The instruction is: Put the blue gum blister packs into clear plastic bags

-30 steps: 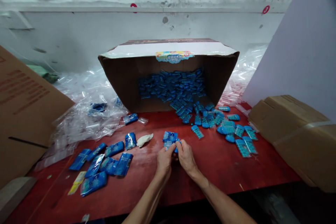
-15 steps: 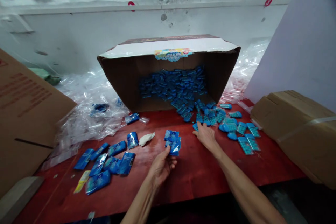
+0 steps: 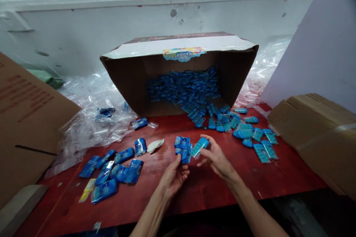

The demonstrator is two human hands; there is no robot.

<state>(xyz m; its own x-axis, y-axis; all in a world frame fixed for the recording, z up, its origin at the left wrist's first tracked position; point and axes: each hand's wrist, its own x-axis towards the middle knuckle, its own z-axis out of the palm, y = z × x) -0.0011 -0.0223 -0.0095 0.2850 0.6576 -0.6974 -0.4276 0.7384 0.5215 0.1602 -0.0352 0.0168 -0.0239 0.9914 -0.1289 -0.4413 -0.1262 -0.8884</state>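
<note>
While right-hand fingers [image 3: 210, 139] pinch a packet [image 3: 198, 147], left-hand fingers [image 3: 184, 172] half-curl, grip unclear. Their thumb touches blue wrapping [image 3: 185, 154] at one o'clock.

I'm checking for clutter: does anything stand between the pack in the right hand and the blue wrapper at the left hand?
Nothing visible does: the pack in the right hand appears right beside the blue wrapper at the left hand; whether they touch is unclear. The white crumpled piece lies off to the wrapper's left.
</note>
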